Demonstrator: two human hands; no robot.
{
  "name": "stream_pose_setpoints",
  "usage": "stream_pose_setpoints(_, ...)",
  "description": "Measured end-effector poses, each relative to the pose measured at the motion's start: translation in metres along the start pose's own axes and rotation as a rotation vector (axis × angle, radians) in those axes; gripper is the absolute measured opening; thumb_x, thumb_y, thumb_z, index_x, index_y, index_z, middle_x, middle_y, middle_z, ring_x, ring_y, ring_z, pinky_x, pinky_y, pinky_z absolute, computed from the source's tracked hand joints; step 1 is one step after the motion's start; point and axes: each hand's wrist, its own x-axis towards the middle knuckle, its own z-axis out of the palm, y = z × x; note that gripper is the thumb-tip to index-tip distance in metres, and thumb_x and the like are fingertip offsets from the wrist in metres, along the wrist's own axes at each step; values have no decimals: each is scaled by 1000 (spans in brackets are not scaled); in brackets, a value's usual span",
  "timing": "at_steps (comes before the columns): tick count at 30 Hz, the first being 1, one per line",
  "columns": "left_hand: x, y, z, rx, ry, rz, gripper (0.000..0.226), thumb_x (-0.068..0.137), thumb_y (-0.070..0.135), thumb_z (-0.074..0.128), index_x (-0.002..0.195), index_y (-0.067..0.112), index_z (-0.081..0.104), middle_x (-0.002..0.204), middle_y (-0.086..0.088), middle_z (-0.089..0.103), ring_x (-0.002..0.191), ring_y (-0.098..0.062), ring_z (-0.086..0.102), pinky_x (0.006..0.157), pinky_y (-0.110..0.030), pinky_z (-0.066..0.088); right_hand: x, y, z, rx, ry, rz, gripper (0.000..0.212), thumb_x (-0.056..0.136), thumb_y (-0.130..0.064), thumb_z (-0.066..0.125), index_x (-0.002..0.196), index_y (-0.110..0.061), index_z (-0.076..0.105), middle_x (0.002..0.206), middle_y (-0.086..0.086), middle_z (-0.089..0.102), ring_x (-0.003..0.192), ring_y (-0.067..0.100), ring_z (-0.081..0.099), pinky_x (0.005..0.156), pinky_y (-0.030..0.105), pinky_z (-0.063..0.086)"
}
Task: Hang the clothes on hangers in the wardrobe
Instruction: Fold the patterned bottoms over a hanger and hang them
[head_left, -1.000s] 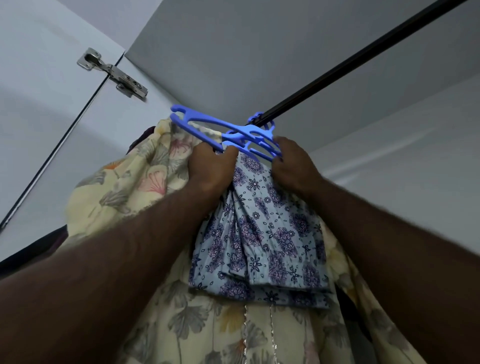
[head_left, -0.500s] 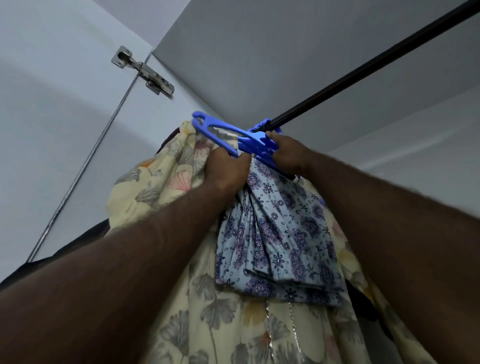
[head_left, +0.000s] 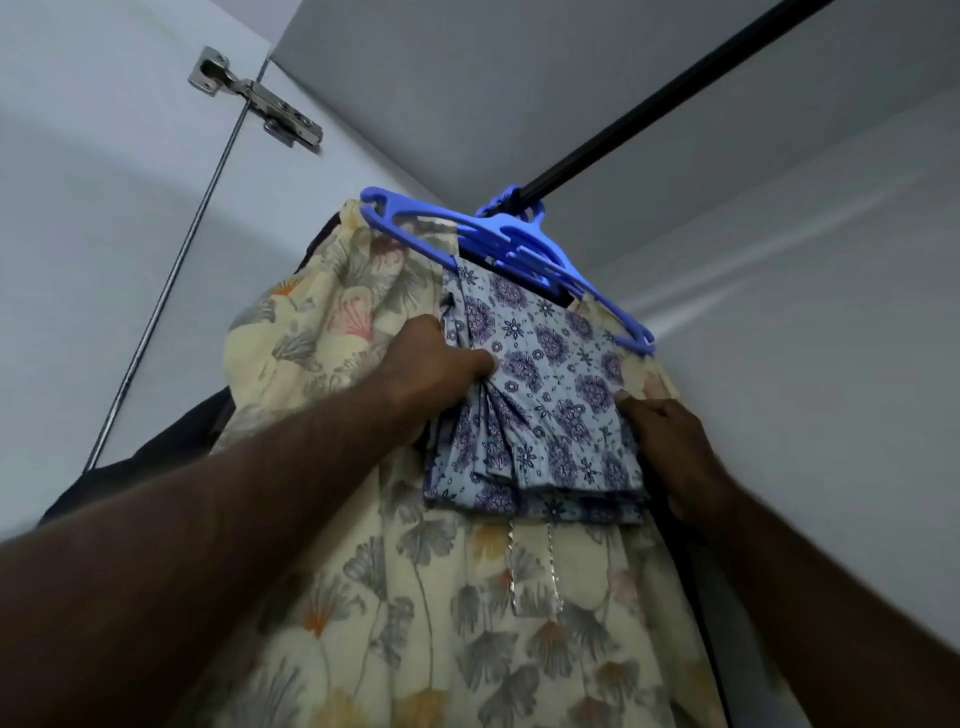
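Up under the rail, left hand (head_left: 431, 364) grips the left edge of the blue print cloth (head_left: 545, 395), fingers curled into the bunched folds. Right hand (head_left: 670, 441) is at the cloth's right edge with fingers curled; it looks like a pinch, but the fingertips are partly hidden.

Cloth is folded over the bar of the blue hanger (head_left: 509, 249), hook already on the black rail (head_left: 649, 109). More than one blue hook seems stacked there.

Step as I read it: even out the drape.
- Pull both edges down together with equal tension, so the folds flatten and the weight sits under the hook.
- No one-sided tug. Bar looks like smooth plastic and the cloth looks light, so it'll likely slide off.
- Keep the force downward, not outward, or the hook may ride off the rail.
- Cream floral dress (head_left: 415, 597) hangs directly behind, touching the cloth. Don't drag it along.

Dark garment (head_left: 171, 441) hangs further left, behind the dress. Surroundings are white wardrobe panels, with the top panel close above the rail and a metal hinge (head_left: 254, 98) upper left at the door joint. No desk in view.
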Motion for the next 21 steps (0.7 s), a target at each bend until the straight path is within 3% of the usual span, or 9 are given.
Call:
stream_pose_setpoints(2,-26,9,9,45,-29,-35,55,86,28,74,127,3,46,100,-3,58,81,-13,57,55,-24,40,-25,8,-20,27,-132,113,33,86,-45,72,91,-13,70,91,4,75,76,20,72,72,36,59)
stream_pose_setpoints(4,-37,2,13,27,-23,-29,57,87,28,73,131,8,43,98,3,57,77,-7,54,57,-21,43,-34,12,-24,3,-153,66,30,88,-39,71,84,-10,67,80,6,71,63,18,64,61,28,48)
stream_pose_setpoints(9,-55,-9,18,272,84,287,94,85,21,73,153,25,9,124,-1,53,78,-5,56,64,-15,46,-32,2,-18,-32,-161,-4,38,88,-39,71,116,-16,60,112,9,66,90,20,66,72,31,51)
stream_pose_setpoints(11,-67,-9,22,489,88,416,98,87,10,66,155,37,1,149,-12,32,77,-13,57,69,-25,48,-41,3,-16,-96,-169,-87,54,88,-35,70,137,-25,48,125,6,58,95,21,64,80,39,55)
stream_pose_setpoints(12,-72,-9,22,596,80,473,94,87,2,62,155,38,9,158,-16,18,78,-17,60,67,-27,50,-47,2,-15,-139,-164,-171,59,89,-30,69,143,-27,43,132,4,52,97,20,62,85,42,55)
stream_pose_setpoints(14,-78,-9,21,769,32,583,76,84,-5,58,149,29,38,163,-17,0,97,-29,65,68,-27,51,-59,-1,-14,-247,-201,-353,63,87,-27,61,147,-28,41,144,2,40,112,21,56,97,39,48)
stream_pose_setpoints(16,-82,-7,17,872,-101,590,56,85,7,62,138,22,53,164,-13,-5,123,-38,53,84,-34,52,-72,-2,-13,-367,-303,-443,71,77,-36,53,147,-29,43,155,2,29,135,21,40,106,31,35)
stream_pose_setpoints(18,-84,-7,15,980,-239,565,61,85,23,68,142,21,47,163,-9,-11,139,-40,32,103,-45,45,-82,7,-13,-452,-386,-499,80,71,-49,50,148,-31,40,161,2,19,145,21,27,111,28,28)
stream_pose_setpoints(21,-83,-7,10,1187,-400,539,83,84,17,65,153,20,19,159,-9,-26,145,-38,12,114,-47,33,-86,22,-13,-553,-393,-564,88,69,-57,54,151,-33,33,163,3,15,149,22,20,114,27,21)
